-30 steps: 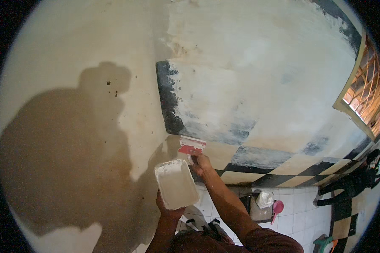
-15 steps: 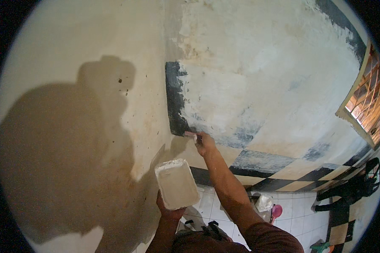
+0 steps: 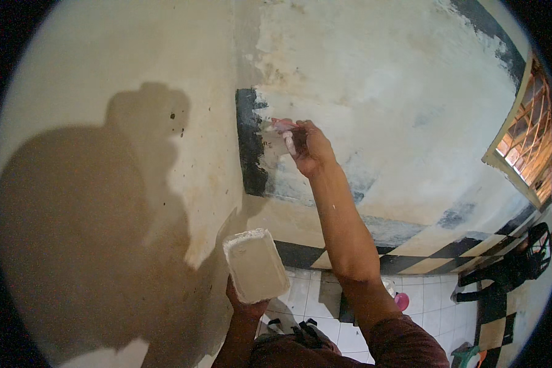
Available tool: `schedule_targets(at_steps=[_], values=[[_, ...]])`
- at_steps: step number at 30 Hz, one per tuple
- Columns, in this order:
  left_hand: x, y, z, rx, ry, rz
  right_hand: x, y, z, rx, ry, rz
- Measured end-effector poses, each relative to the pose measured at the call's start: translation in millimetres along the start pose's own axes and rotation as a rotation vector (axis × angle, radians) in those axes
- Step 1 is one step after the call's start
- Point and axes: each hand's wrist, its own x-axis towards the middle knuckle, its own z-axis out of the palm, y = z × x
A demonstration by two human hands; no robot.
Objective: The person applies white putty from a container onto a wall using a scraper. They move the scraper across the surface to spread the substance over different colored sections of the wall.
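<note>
White putty: fills the tray (image 3: 256, 265), which I see low and centre in the head view, tilted with its open face toward the camera.
Tray: a pale rectangular tub, held from beneath, just off the corner of the wall (image 3: 411, 110).
Left hand (image 3: 245, 305): closed around the underside of the tray; only the fingers and wrist show below its rim.
Right hand (image 3: 311, 147): raised on an outstretched arm, well apart from the left, gripped shut on the scraper (image 3: 282, 132).
Scraper: pink handle in my fist, blade smeared white and pressed against the wall beside the black patch (image 3: 250, 144).
Black patch: a vertical dark strip at the left edge of the skimmed area, partly covered with white.
Wall: right face is coated in patchy white filler; left face is bare cream with small dark specks.
Shadow (image 3: 92, 233): my head and shoulders fall across the left face.
Checker band (image 3: 448, 251): black and cream squares along the wall's foot.
Floor (image 3: 313, 294): white tiles below the tray.
Window (image 3: 527, 141): barred, at the right rim.
</note>
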Motion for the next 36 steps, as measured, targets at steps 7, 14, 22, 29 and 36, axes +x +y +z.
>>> schedule_targets(at_steps=[7, 14, 22, 29, 36], values=[[-5.4, -0.7, 13.5, 0.164, 0.04, 0.113, -36.3, 92.6, -101.4, -0.114, 0.004, 0.007], [-3.3, 4.3, 20.0, 0.106, 0.115, 0.053, -12.9, 235.5, -226.1, -0.345, -0.118, -0.032], [-6.1, 9.3, 10.1, 0.053, 0.031, 0.041, 20.5, 162.2, -164.1, -0.141, 0.06, 0.16], [-7.5, 6.8, 23.8, 0.043, 0.104, 0.043, -24.5, 173.3, -174.1, -0.206, 0.201, 0.207], [4.8, -13.0, 12.5, 0.025, -0.032, -0.084, 12.8, 176.4, -283.2, -0.908, 0.127, -0.137]])
